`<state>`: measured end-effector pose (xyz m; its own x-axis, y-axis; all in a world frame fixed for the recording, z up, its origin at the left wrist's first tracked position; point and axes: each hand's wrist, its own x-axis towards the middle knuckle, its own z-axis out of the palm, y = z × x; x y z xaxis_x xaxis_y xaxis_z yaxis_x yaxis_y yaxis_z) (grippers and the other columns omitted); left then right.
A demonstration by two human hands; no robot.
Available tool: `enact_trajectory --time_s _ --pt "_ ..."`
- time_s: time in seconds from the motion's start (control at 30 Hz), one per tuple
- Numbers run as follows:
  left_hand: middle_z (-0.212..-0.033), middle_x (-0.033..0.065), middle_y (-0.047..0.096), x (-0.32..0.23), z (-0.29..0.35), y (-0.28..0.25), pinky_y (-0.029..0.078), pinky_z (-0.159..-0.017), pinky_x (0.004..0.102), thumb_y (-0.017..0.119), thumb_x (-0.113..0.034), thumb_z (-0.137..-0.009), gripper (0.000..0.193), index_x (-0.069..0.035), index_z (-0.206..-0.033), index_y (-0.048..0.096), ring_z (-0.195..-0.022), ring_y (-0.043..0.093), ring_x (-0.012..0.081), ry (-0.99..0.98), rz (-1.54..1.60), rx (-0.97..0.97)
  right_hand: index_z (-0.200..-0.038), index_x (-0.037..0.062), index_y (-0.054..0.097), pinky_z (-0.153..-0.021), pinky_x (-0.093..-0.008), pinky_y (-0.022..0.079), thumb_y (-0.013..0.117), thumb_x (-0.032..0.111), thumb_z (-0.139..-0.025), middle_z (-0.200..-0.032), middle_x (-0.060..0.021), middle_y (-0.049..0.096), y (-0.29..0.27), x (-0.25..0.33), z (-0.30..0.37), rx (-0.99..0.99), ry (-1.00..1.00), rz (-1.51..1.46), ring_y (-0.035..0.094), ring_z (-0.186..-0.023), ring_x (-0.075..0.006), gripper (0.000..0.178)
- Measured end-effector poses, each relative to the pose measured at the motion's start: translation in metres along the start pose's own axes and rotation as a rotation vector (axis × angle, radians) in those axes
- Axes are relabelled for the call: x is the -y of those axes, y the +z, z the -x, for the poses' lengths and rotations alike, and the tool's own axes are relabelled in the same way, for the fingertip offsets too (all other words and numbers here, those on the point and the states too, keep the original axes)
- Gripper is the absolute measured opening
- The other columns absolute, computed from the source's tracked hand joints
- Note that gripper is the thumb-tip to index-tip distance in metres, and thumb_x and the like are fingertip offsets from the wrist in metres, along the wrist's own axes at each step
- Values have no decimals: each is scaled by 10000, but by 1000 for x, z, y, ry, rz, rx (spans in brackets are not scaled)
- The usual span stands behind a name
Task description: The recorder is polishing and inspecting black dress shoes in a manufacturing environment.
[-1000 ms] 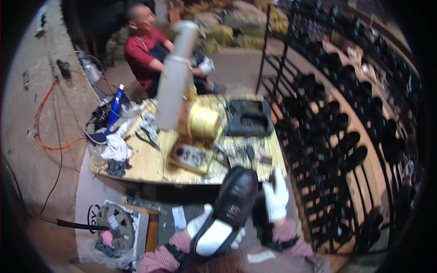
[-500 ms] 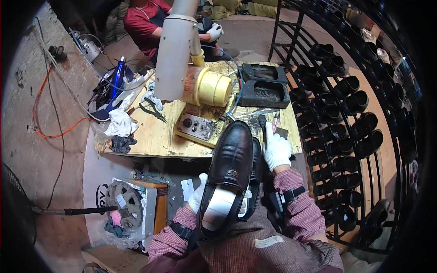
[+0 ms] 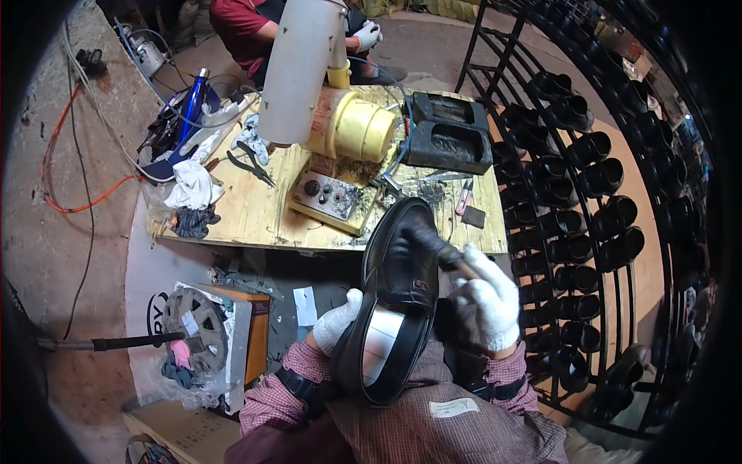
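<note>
A black leather loafer [image 3: 396, 267], with a small metal ornament and a pale insole, is held toe up in front of my body. My gloved left hand [image 3: 337, 321] grips its left side, the fingers hidden behind the shoe. In my gloved right hand [image 3: 488, 301] is a dark brush [image 3: 442, 246], slightly smeared by motion. Its bristle end meets the loafer's upper near the toe. Under my right wrist lies a dark shape I cannot make out.
Beyond my hands, a wooden bench [image 3: 259, 224] carries a yellow machine [image 3: 363, 139], a control box [image 3: 328, 198], pliers [image 3: 251, 165], a pink cutter [image 3: 464, 198] and black trays [image 3: 448, 139]. Shoe racks [image 3: 572, 224] stand right. A person [image 3: 247, 35] sits beyond the bench.
My right hand has come back from the bench with the brush and brought it to the loafer's toe. The loafer has turned slightly in my left hand.
</note>
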<state>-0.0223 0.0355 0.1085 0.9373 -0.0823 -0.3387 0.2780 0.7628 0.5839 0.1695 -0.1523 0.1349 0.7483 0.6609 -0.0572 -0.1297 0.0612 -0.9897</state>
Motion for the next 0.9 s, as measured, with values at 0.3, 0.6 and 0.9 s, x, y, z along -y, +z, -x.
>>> enact_trajectory --time_s 0.3,0.6,0.9 --pt "-1572 223 444 -16 10 36 395 -1209 477 443 -829 -916 1084 -6 -1605 294 -1440 473 351 67 7 49 -1373 -3 662 -705 -275 508 652 68 -925 -961 -83 687 -7 42 5 253 -110 276 621 -775 -122 454" --pt "-1419 255 570 1 1 28 494 -1118 492 513 -744 -951 970 28 -1528 399 -1285 601 380 173 311 133 -1410 -35 613 -642 -244 497 634 74 -943 -1039 -104 697 -22 33 0 177 82 109 605 -694 -115 481" --pt "-1235 292 641 17 -10 13 599 -905 477 537 -434 -1062 631 47 -1464 458 -1062 687 366 107 45 52 -1524 -30 484 -786 -302 563 696 106 -921 -1336 -155 637 -18 -1 8 262 101 -50 636 -935 -160 654"
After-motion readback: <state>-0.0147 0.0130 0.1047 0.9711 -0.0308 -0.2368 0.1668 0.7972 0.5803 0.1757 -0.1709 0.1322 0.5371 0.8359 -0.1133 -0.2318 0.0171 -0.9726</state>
